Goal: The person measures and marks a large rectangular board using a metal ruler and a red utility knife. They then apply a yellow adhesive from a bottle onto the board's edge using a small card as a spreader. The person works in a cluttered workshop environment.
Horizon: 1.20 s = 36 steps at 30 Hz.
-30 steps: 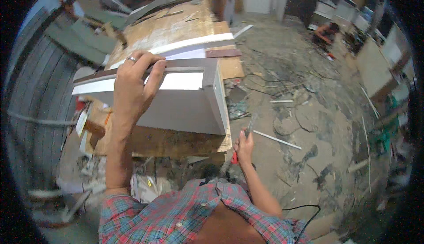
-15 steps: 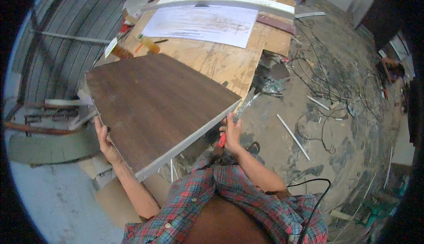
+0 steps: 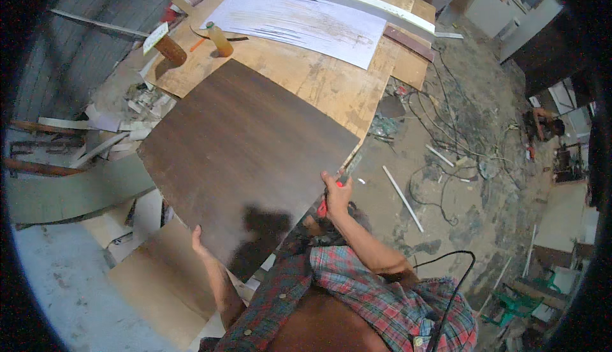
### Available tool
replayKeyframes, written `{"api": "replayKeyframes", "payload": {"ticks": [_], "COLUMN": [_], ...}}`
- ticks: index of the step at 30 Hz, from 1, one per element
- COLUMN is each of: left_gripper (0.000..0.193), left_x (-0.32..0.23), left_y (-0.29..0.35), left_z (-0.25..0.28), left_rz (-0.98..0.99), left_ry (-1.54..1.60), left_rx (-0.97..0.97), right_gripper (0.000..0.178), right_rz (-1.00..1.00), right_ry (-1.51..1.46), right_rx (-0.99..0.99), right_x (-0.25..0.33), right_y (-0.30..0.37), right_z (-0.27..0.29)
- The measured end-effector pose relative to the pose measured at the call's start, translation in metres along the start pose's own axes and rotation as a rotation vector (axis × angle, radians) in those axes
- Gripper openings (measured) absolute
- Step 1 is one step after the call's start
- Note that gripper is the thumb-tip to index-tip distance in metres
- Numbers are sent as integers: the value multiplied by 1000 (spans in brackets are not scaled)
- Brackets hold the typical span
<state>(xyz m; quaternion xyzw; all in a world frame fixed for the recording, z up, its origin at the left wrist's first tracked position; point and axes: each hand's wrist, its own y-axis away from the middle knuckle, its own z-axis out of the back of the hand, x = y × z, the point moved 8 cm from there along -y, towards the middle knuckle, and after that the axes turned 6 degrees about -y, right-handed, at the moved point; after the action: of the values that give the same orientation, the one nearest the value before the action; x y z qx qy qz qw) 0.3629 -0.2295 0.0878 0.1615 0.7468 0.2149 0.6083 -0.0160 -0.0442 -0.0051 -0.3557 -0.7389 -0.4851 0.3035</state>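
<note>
The brown panel (image 3: 248, 145) lies between the left hand (image 3: 205, 249) and the right hand (image 3: 337, 197). The right one is wrapped around a red-handled tool (image 3: 322, 208), which should stay clear of the panel's surface; the left should support its edge evenly, though its grip I cannot tell.

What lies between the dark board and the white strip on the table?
In the head view, mainly a smudged white sheet and wooden tabletop, with a bottle toward the left.

Stained grey-brown floor (image 3: 488, 192) beside a wooden workbench (image 3: 319, 90), grey ribbed wall (image 3: 95, 52) at left.
</note>
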Motion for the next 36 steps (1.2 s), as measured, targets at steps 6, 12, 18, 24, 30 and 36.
{"api": "replayKeyframes", "payload": {"ticks": [6,12,18,24,30,36], "left_gripper": [54,57,62,65,56,51], "left_x": [86,102,130,140,149,160], "left_y": [-45,-23,-30,-17,-38,-38], "left_z": [-1,-101,-75,-69,-64,-60], "left_rz": [49,50,-117,29,97,34], "left_ry": [297,395,97,55,-116,-93], "left_rx": [294,276,44,-263,-309,-177], "right_gripper": [61,63,36,22,38,33], "right_rz": [63,209,86,431,448,160], "right_ry": [32,203,225,738,886,1000], "right_rx": [45,129,191,379,979,1018], "right_x": [37,74,92,198,192,155], "right_y": [-39,-111,-146,-228,-297,-306], "right_z": [16,33,72,63,-83,-97]}}
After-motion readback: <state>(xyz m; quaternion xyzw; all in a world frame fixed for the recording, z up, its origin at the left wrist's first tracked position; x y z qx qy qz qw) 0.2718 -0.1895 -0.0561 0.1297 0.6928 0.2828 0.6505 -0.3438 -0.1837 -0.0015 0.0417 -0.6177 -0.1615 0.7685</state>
